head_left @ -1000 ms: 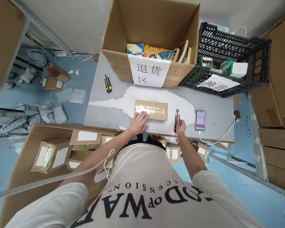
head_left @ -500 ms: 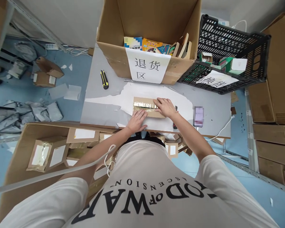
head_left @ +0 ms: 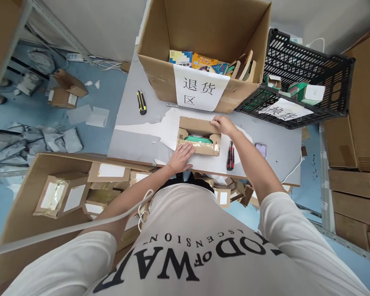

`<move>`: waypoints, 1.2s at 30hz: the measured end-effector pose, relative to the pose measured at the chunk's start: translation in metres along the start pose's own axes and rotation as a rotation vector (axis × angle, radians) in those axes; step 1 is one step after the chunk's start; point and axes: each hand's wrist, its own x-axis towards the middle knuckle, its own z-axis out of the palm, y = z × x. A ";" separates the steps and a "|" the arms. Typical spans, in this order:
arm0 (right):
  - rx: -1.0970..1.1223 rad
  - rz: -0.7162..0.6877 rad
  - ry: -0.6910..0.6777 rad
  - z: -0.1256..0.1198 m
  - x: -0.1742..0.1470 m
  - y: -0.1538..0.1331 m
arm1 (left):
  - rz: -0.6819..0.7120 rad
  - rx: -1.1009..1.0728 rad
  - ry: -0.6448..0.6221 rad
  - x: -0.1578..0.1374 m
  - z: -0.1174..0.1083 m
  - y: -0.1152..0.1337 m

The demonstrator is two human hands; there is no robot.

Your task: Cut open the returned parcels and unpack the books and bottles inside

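Observation:
A small cardboard box (head_left: 200,123) lies opened on the table in front of me, and a green item (head_left: 199,139) shows inside it. Shiny brown tape runs along its near side. My left hand (head_left: 181,157) rests flat on the near flap at the left, fingers stretched out. At the far right corner, my right hand (head_left: 222,124) pinches the raised far flap between thumb and fingers. A red and black utility knife (head_left: 230,157) lies right of the box, beneath my right forearm. The green item's lower part is hidden by the box.
Behind stand a large carton (head_left: 160,82) of books and a black plastic crate (head_left: 336,105). A yellow and black utility knife (head_left: 141,102) lies at the left, a phone (head_left: 260,150) at the right. Below the table edge, a big carton (head_left: 21,205) holds several parcels.
The small box's flaps have come apart, so the green item now shows. My right hand moved from its taped top to the far flap. My left hand stays on the near side.

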 end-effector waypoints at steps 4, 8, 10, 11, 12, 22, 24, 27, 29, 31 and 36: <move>-0.003 0.235 0.095 0.015 0.013 0.006 | 0.008 -0.020 0.025 0.002 -0.004 -0.004; -0.083 0.153 0.286 0.028 -0.003 -0.006 | 0.028 -0.081 0.074 0.009 -0.017 -0.033; -0.169 0.009 0.346 0.027 -0.020 -0.015 | 0.021 -0.107 0.121 0.012 -0.025 -0.056; -0.215 -0.071 0.348 0.026 -0.030 -0.020 | 0.016 -0.121 0.139 0.014 -0.028 -0.067; -0.256 -0.151 0.330 0.025 -0.040 -0.025 | 0.020 -0.137 0.141 0.015 -0.031 -0.078; -0.352 -0.124 -0.094 0.040 -0.082 -0.065 | 0.034 -0.198 0.043 0.024 -0.026 -0.108; -0.358 -0.072 -0.091 0.042 -0.084 -0.074 | 0.031 -0.189 0.039 0.024 -0.025 -0.107; -0.399 -0.020 -0.055 0.047 -0.093 -0.087 | 0.032 -0.180 0.032 0.023 -0.023 -0.106; -0.432 0.021 -0.027 0.051 -0.099 -0.094 | 0.028 -0.177 0.026 0.022 -0.023 -0.106; -0.456 0.051 -0.007 0.057 -0.105 -0.099 | 0.009 -0.171 0.023 0.023 -0.024 -0.106; -0.490 -0.048 0.044 0.077 -0.119 -0.093 | -0.017 -0.113 -0.027 0.029 -0.028 -0.110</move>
